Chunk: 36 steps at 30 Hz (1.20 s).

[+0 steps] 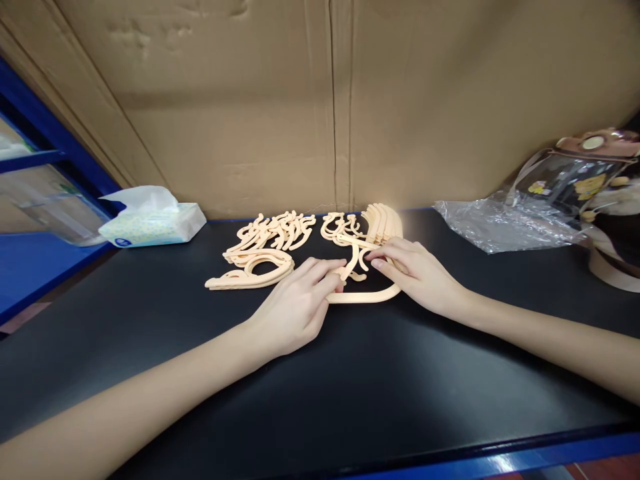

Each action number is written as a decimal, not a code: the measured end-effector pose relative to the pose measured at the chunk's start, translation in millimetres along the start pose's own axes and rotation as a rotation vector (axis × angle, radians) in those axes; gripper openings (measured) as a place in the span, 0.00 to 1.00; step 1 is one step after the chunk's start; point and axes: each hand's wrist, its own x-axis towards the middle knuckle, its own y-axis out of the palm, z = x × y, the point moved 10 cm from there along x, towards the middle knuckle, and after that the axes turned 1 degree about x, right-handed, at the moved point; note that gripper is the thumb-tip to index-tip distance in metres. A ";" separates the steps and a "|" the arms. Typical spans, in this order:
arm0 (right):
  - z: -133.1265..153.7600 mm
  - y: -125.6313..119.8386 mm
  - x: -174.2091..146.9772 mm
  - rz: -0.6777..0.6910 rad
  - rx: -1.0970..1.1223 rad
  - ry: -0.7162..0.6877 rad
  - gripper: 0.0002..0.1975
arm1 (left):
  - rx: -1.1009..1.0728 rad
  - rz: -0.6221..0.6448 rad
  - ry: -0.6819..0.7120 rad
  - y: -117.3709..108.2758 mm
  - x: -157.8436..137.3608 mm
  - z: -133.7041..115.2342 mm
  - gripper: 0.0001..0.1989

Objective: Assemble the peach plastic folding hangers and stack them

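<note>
Both hands hold one beige plastic folding hanger (367, 297) over the table, its curved bar bowing toward me. My left hand (300, 303) pinches its left side, near a curved strip (353, 257) that crosses the frame. On the right, my right hand (417, 273) grips the hanger's other side with thumb and fingers. The fingers partly hide the joints. Just beyond lie loose hook pieces (337, 228) and a row of nested curved arms (383, 223). Left of my left hand is a stack of folded hangers (250, 269), with a heap of small curved pieces (275, 231) behind it.
A tissue box (155, 223) stands at the back left beside a blue frame (63, 157). Clear plastic wrap (505, 220) and a transparent bottle (575, 177) with a strap are at the right. Cardboard (240, 113) walls off the back of the black table (350, 400).
</note>
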 end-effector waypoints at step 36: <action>1.8 5.9 -0.6 0.032 -0.045 -0.053 0.10 | 0.020 0.084 -0.020 7.6 5.7 -4.4 0.05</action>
